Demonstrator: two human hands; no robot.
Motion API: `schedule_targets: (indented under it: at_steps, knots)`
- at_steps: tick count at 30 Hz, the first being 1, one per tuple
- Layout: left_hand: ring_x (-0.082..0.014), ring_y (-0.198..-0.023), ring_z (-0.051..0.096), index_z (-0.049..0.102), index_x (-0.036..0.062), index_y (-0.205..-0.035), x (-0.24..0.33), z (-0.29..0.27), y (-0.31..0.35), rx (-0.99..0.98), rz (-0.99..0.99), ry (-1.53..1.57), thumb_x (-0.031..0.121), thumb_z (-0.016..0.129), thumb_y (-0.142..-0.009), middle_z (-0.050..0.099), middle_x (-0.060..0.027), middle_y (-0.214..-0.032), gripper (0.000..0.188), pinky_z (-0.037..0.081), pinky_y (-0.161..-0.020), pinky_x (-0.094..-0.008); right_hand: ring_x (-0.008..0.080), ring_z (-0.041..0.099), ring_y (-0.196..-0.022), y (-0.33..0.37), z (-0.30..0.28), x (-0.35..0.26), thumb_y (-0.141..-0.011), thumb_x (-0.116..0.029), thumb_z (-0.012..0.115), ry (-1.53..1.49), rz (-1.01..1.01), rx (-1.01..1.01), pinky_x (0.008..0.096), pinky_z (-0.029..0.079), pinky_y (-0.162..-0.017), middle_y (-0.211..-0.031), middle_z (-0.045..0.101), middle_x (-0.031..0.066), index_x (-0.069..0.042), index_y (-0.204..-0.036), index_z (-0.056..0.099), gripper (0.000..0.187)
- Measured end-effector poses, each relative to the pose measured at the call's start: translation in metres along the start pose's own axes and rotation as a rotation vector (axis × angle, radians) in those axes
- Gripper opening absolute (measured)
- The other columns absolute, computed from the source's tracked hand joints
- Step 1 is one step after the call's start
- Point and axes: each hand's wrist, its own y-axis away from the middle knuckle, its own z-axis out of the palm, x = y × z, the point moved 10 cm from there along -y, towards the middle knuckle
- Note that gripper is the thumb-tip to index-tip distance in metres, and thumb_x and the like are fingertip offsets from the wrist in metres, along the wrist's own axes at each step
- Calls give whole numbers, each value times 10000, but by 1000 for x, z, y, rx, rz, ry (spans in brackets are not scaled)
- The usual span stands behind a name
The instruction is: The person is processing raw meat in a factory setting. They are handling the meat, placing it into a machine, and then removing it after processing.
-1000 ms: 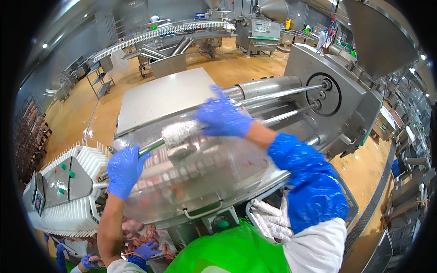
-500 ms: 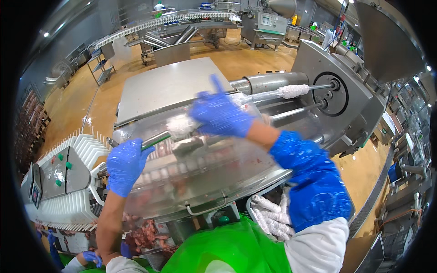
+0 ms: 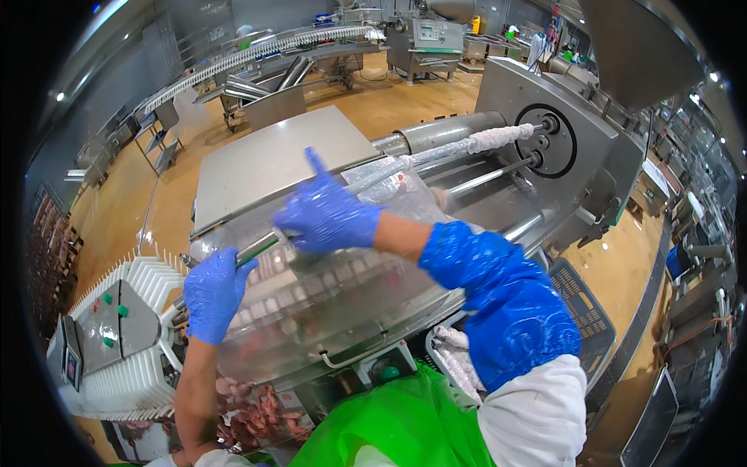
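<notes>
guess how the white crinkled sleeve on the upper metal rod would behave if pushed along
The white crinkled sleeve looks floppy, going by its bunched folds. It would probably slide along the smooth rod, which runs through it. It may be light, since the gathered material appears thin.

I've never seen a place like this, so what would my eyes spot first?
Probably the blue-gloved left hand, around a metal rod left of centre, and the blue-gloved right hand near the rod's upper end. Then the bright green apron at the bottom, and the big metal cone at the upper right.
</notes>
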Motion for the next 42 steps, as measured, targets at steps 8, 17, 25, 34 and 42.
schedule_targets:
  at_steps: [8,17,25,34,42]
  knots:
    - [-337,-595,572,571,80,-749,6,-1,-8,-1,4,64,380,701,-811,562,-131,-657,332,449,-533,-436,255,623,-981,196,5,262,-777,-342,654,412,476,-75,643,152,-1108,-980,670,29,-242,-1079,657,318]
    - [-325,-588,575,570,86,-745,2,0,-3,25,-11,6,378,704,-806,567,-127,-661,327,452,-537,-427,356,485,-1232,64,-9,73,-802,-384,685,-191,137,158,641,198,-1088,-1225,605,80,-275,-1343,522,576]
    - [-335,-600,578,567,80,-756,0,3,-4,-18,-18,-4,394,698,-810,569,-135,-667,345,452,-545,-436,250,624,-934,73,0,104,-784,-302,672,117,162,6,617,187,-1103,-904,651,36,-221,-1074,652,302]
    - [-353,-655,590,591,66,-813,-19,2,6,-136,-113,105,401,688,-817,590,-148,-702,349,462,-588,-435,275,611,-987,210,-1,266,-809,-298,614,379,489,-17,593,245,-1076,-961,649,66,-193,-1050,616,263]
    - [-306,-640,578,626,23,-881,-132,-93,85,-151,-323,10,305,777,-723,587,-166,-725,357,458,-615,-381,300,546,-1150,245,-2,298,-845,-337,597,432,702,-82,689,167,-1067,-1123,621,86,-195,-1191,570,375]
